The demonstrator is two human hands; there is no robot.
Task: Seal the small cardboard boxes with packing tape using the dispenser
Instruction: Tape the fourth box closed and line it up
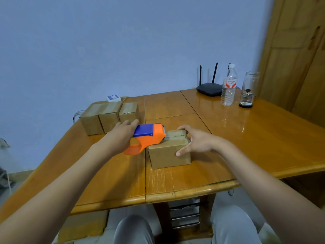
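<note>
Head: dispenser (149, 136) on box (168, 152), L-hand (121, 136).

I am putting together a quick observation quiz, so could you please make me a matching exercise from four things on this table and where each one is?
Things:
1. tape dispenser
2. router
3. three cardboard boxes
4. glass jar

Places:
A. in a row at the table's far left
B. right of the water bottle
C. gripped by the left hand, nose on the near box
D. far edge, left of the water bottle

Pairs: 1-C, 2-D, 3-A, 4-B
</note>
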